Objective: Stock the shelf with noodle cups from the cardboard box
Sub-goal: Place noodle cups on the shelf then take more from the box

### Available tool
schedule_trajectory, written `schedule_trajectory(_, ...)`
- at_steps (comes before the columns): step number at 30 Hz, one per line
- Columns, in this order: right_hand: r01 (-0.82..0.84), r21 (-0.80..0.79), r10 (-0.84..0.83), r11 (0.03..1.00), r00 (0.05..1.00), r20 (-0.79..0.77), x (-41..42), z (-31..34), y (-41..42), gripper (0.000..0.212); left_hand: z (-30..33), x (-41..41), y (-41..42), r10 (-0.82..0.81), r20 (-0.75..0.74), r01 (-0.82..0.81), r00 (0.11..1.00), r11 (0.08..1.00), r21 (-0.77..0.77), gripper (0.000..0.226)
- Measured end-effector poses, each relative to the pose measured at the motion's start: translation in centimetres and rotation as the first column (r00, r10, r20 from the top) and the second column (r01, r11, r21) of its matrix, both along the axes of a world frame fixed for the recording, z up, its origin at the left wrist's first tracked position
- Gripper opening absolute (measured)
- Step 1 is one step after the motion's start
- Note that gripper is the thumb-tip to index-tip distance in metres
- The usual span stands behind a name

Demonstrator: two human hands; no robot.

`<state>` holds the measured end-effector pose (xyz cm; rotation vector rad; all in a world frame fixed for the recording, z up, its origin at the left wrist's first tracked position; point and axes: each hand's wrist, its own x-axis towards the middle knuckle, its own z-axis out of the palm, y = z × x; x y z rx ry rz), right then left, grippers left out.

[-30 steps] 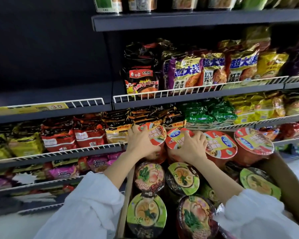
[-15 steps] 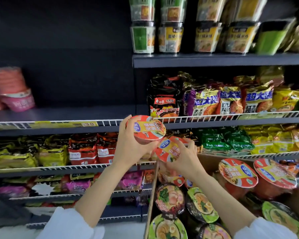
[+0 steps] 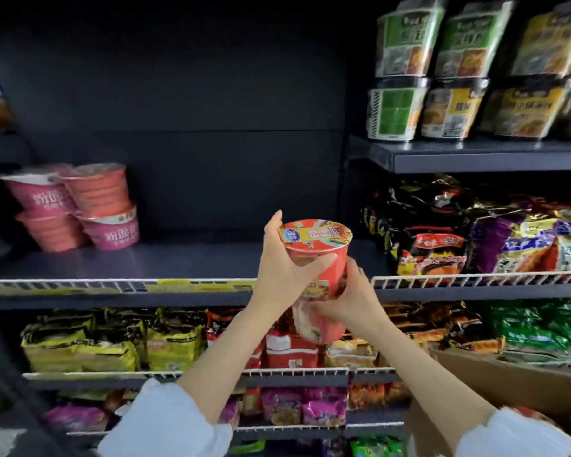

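Note:
My left hand (image 3: 285,272) grips a red noodle cup (image 3: 323,255) by its side, upright, in front of the dark shelf (image 3: 178,258) at its wire front rail. Right under it my right hand (image 3: 353,300) holds a second red noodle cup (image 3: 314,324), stacked below the first and partly hidden by both hands. The cardboard box (image 3: 508,380) shows only as a brown wall at the lower right; its contents are out of sight.
Several pink noodle cups (image 3: 80,206) are stacked at the shelf's far left. Noodle packets (image 3: 475,239) fill the shelf to the right, behind a white wire rail (image 3: 475,278). Square tubs (image 3: 452,74) stand above. Packet rows (image 3: 112,344) lie below.
Both hands lifted a red cup each out of the box and rose to the dark shelf. The cups now sit one above the other. The view tilted up, leaving the box mostly out of frame.

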<state>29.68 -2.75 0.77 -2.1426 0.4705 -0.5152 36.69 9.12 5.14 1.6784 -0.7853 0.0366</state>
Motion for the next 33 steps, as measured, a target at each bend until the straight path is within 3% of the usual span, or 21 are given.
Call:
schedule_trajectory(4,0.051,0.021,-0.052,0.998,0.997,0.062,5.0,1.3,-0.5,0.100,1.1,5.2,-0.1,-0.160,-0.091,0.164,0.983,0.986,0.031,0.115)
schedule_trajectory(9,0.109,0.004,-0.108,0.994,0.989,0.104,11.3,2.5,-3.7,0.106,1.8,12.1,-3.3,-0.173,-0.100,0.186,0.980,0.972,0.145,0.118)
schedule_trajectory(14,0.221,0.037,-0.224,0.975,0.966,0.131,17.6,1.4,-8.7,0.108,1.6,18.5,-9.6,-0.180,-0.032,0.182,0.983,0.952,0.247,0.098)
schedule_trajectory(18,0.263,0.072,-0.271,0.962,0.950,0.152,21.8,0.6,-12.5,0.103,0.8,22.6,-14.7,-0.156,-0.108,0.181,0.982,0.942,0.281,0.100)
schedule_trajectory(26,0.260,0.119,-0.274,0.958,0.954,0.119,26.2,-1.8,-18.0,0.115,-1.2,27.0,-20.6,-0.173,-0.245,0.242,0.954,0.926,0.290,0.108)
schedule_trajectory(33,0.242,0.182,-0.263,0.953,0.960,0.096,27.4,-3.6,-20.8,0.110,-2.6,27.5,-23.3,-0.181,-0.245,0.253,0.953,0.917,0.309,0.106)
